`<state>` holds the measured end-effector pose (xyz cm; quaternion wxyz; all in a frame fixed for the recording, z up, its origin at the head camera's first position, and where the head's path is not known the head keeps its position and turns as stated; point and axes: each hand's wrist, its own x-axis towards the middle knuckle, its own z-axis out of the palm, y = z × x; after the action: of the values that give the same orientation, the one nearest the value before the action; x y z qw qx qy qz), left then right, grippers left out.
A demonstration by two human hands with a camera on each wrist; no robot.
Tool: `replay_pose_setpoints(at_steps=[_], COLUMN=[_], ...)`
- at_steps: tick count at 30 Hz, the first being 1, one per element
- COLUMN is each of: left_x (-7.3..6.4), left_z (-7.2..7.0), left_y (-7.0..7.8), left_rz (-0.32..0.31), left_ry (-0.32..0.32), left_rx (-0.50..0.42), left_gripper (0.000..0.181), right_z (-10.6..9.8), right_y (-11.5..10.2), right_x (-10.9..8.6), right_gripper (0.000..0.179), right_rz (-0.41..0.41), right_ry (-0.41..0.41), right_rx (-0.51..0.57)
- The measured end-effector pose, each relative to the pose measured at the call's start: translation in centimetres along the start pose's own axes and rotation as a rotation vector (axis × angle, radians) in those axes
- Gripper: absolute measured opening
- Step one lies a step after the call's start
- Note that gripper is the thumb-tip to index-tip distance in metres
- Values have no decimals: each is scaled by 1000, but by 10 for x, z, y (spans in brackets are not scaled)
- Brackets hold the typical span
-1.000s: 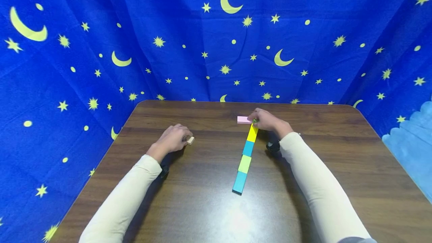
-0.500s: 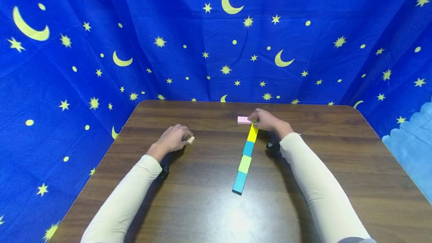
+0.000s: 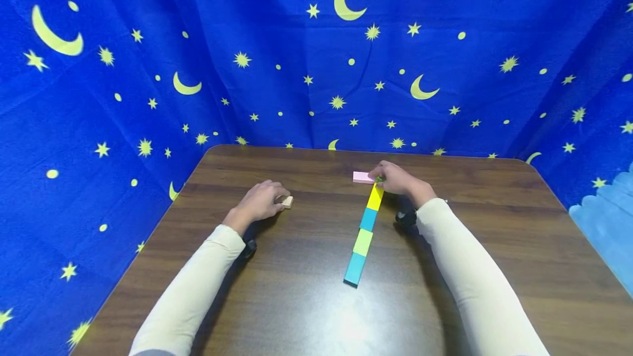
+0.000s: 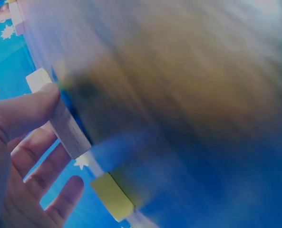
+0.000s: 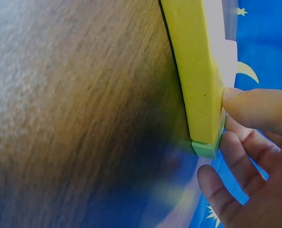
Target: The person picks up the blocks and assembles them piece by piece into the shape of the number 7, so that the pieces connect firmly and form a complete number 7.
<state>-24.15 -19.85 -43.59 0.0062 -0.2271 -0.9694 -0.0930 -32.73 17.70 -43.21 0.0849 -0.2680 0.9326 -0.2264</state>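
Note:
In the head view my left hand (image 3: pixel 260 200), at the left, pinches a plain wooden block (image 3: pixel 287 202) just over the table. The left wrist view shows the thumb on one face of this block and fingers behind it; a yellow block (image 4: pixel 113 195) lies beyond. My right hand (image 3: pixel 394 178) is at the far end of a row of blocks, its thumb and fingers around a small green block (image 5: pixel 206 149), mostly hidden from above. Toward me follow a yellow block (image 3: pixel 375 197), a blue one (image 3: pixel 368 219), a light-green one (image 3: pixel 363 242) and another blue one (image 3: pixel 355 269).
A pink block (image 3: pixel 362 177) lies crosswise to the left of the row's far end, close to my right fingers. The brown wooden table (image 3: pixel 296 290) ends at a blue curtain (image 3: pixel 277 43) with moons and stars, behind and at the sides.
My left hand has shifted slightly to the right with the wooden block. The right hand keeps its place at the row's far end. The head view has turned a little.

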Motion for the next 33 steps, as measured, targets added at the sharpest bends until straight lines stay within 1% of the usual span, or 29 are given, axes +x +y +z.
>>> replay_pose_setpoints(at_steps=[3,8,10,12,15,18,21,23,28,33], left_x=[4,15,19,23,29,37,44,50,64,74], left_z=[1,-1,0,1,3,5,8,10,16,24], left_y=[3,12,15,17,20,21,22,23,28,34], left_rz=[3,13,24,22,-6,-37,-49,-46,-57,-101], left_ry=[7,15,20,19,5,-1,6,19,54,98], left_rx=[-13,-37,-51,-63,-81,-97,-121,-139,-223,-359], left_gripper=[31,30,29,28,29,30,29,29,31,34], right_z=[2,-1,-1,-1,-1,-1,1,1,2,2], right_y=[2,2,0,-1,-2,-2,-1,-1,2,2], right_x=[0,0,-1,-2,-3,-3,-2,-2,-2,-1], right_gripper=[35,35,35,34,34,34,35,35,34,34], right_rz=[15,44,40,28,14,24,34,37,36,23], right_ry=[-2,-6,-9,-9,-6,-3,-4,-2,6,7], right_rx=[6,25,30,29,26,24,21,27,33,42])
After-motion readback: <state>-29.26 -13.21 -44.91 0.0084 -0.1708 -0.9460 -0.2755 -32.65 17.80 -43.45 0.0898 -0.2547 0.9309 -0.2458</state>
